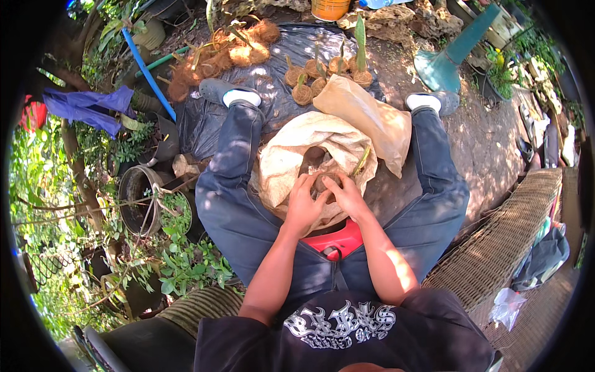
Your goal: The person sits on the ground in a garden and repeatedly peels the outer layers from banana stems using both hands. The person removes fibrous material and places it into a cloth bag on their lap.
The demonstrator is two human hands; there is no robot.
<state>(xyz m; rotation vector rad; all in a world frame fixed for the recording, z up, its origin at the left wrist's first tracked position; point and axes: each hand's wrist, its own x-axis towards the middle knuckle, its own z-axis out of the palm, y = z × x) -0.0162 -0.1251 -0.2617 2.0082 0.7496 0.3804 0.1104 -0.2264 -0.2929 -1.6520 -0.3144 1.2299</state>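
Between my knees stands a pale woven sack (288, 153) with its rim rolled down. Over its mouth, my left hand (304, 202) and my right hand (346, 195) close around a brown, rounded clump (320, 185), fingertips nearly meeting on top. What the clump is made of is not clear, as my fingers cover much of it. A green leaf cutting (362, 160) leans on the sack's inner right side. Beyond the sack, several fibre-wrapped balls with leaf cuttings (302, 94) rest on a black plastic sheet (200, 121).
A translucent tan bag (367, 118) lies against the sack's far right. Loose orange-brown coconut fibre (223, 58) is heaped at the sheet's far left. An orange bucket (330, 8) stands at the back. Plant pots (139, 200) line the left; a wicker bench (502, 232) is at the right.
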